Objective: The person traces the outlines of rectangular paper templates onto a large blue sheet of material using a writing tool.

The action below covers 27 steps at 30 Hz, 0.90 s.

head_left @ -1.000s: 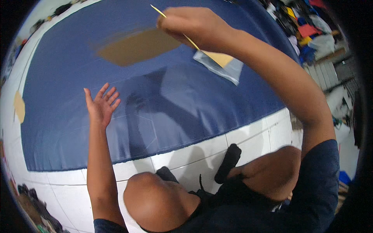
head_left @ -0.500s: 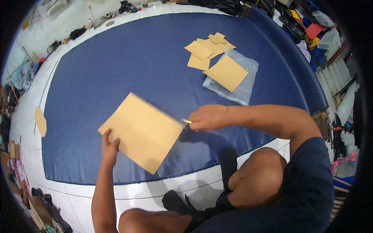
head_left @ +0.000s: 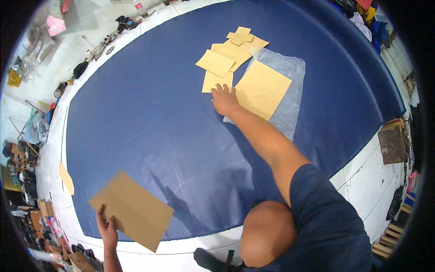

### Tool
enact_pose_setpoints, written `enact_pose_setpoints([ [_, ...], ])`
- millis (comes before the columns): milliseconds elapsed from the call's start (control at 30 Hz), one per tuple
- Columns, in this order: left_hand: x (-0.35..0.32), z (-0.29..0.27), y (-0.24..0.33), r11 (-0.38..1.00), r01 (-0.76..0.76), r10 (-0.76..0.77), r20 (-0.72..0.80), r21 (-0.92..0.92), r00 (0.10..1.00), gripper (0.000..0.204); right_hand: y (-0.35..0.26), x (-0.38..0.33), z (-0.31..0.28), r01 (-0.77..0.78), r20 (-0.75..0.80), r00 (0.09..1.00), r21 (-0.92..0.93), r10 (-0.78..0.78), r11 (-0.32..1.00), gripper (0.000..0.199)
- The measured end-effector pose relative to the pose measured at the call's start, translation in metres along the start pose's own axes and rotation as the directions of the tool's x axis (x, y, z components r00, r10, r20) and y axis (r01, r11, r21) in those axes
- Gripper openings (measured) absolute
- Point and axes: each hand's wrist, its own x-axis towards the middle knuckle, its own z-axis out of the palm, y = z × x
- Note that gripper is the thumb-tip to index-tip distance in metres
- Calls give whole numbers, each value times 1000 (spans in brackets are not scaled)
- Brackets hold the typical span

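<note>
My left hand (head_left: 108,226) grips the edge of a large tan card sheet (head_left: 140,213) near the front left. The sheet is tilted and looks raised off the blue sheet material (head_left: 136,113). My right hand (head_left: 224,100) reaches far out with its fingers spread. Its fingertips lie over the lower edge of a small tan card piece (head_left: 218,81), and no tool shows in it. Beside it a larger tan card square (head_left: 265,88) with faint handwriting rests on a clear plastic bag (head_left: 294,77). More card pieces (head_left: 215,62) overlap beyond.
Thin pale lines (head_left: 180,185) mark the blue material. Its right side rises into a roll (head_left: 362,50). A tan card piece (head_left: 66,179) lies at the left edge. Clutter lines the wall at left, including small boxes (head_left: 46,208). A brown box-like object (head_left: 392,140) stands at right.
My left hand has drawn the large card sheet toward the front left. My right hand has left its corner, reaching out to the smaller cards; the small yellowish tool it held is out of sight.
</note>
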Motion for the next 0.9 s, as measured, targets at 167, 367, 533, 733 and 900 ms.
enact_pose_setpoints([
  [167,44,55,92,981,-138,117,-153,-134,981,57,8,30,31,-121,17,993,62,120,991,59],
  [367,71,132,115,951,-175,25,-500,-255,866,49,71,5,53,1,-175,985,-5,-1,1000,61],
  [533,70,263,104,831,63,-352,-433,-553,830,43,195,-31,25,35,-178,984,17,-32,999,52],
  [733,65,380,64,703,161,-453,-263,-692,852,40,256,-88,-18,110,-240,963,-60,-121,992,40],
  [900,50,348,37,930,330,-333,9,-161,943,53,197,-167,-10,231,-360,913,65,-193,971,21],
])
